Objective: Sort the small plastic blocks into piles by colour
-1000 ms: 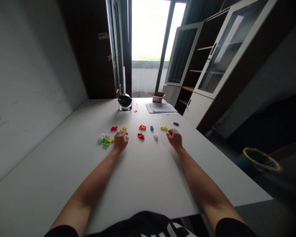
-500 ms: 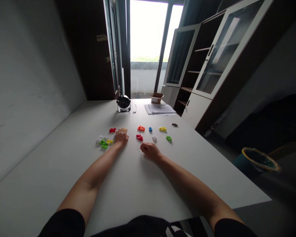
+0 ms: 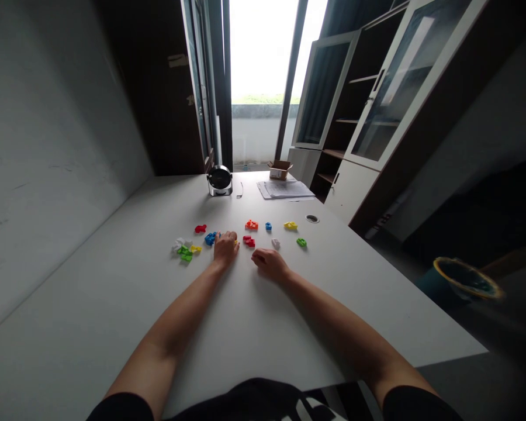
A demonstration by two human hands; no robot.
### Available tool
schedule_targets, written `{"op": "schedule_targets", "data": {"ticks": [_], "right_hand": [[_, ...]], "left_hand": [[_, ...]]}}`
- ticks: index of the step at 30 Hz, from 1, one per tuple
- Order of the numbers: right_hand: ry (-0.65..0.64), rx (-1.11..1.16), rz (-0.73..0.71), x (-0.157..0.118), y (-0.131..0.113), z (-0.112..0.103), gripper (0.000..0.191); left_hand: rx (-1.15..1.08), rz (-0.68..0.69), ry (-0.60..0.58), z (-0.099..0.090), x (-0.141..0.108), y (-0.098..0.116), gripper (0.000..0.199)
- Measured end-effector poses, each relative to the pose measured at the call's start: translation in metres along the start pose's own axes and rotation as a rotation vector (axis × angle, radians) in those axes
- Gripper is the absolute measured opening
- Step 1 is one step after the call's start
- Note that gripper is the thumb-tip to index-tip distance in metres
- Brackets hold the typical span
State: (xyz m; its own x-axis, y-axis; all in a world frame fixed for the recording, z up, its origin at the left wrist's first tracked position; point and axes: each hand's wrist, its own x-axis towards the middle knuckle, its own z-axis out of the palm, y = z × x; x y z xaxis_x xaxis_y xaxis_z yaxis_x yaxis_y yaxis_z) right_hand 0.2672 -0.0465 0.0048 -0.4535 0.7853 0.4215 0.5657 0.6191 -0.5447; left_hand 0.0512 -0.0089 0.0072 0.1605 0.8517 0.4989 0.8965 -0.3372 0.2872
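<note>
My left hand (image 3: pixel 226 248) is closed over the table, with a small yellow plastic piece (image 3: pixel 235 241) showing at its fingertips. Just left of those fingers lies a cluster of blue plastic pieces (image 3: pixel 210 238), partly covered by the hand. My right hand (image 3: pixel 269 262) rests on the table in a loose fist, and nothing shows in it. Ahead of it are a red toy piece (image 3: pixel 248 241) and a white piece (image 3: pixel 276 242). Farther back sit an orange piece (image 3: pixel 251 224), a small blue piece (image 3: pixel 268 226) and a yellow piece (image 3: pixel 290 225). A green piece (image 3: pixel 301 242) lies to the right.
At left, white pieces (image 3: pixel 180 244), green pieces (image 3: pixel 184 253) and a yellow piece (image 3: pixel 196 249) lie together, with a red piece (image 3: pixel 200 228) behind. A round black device (image 3: pixel 220 178), papers (image 3: pixel 284 189) and a cardboard box (image 3: pixel 280 170) stand far back. A cable hole (image 3: pixel 312 219) is at right.
My left hand has moved right with the yellow piece, uncovering the blue cluster. My right hand stays about where it was. The view has shifted slightly.
</note>
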Motion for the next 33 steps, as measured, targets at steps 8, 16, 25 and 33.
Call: {"op": "schedule_targets", "data": {"ticks": [8, 16, 25, 33], "right_hand": [[0.016, -0.001, 0.01, 0.002, 0.002, -0.002, 0.016], [0.017, 0.041, 0.021, 0.002, 0.007, -0.001, 0.014], [0.008, 0.035, 0.032, 0.002, 0.005, -0.002, 0.015], [0.115, 0.12, 0.144, 0.003, 0.01, -0.004, 0.019]], "left_hand": [[-0.051, 0.006, -0.071, -0.007, -0.006, -0.006, 0.049], [-0.109, -0.016, -0.074, -0.004, -0.005, -0.009, 0.011], [-0.077, -0.14, -0.029, -0.003, -0.005, -0.012, 0.029], [-0.298, 0.076, 0.013, -0.019, -0.004, 0.009, 0.031]]}}
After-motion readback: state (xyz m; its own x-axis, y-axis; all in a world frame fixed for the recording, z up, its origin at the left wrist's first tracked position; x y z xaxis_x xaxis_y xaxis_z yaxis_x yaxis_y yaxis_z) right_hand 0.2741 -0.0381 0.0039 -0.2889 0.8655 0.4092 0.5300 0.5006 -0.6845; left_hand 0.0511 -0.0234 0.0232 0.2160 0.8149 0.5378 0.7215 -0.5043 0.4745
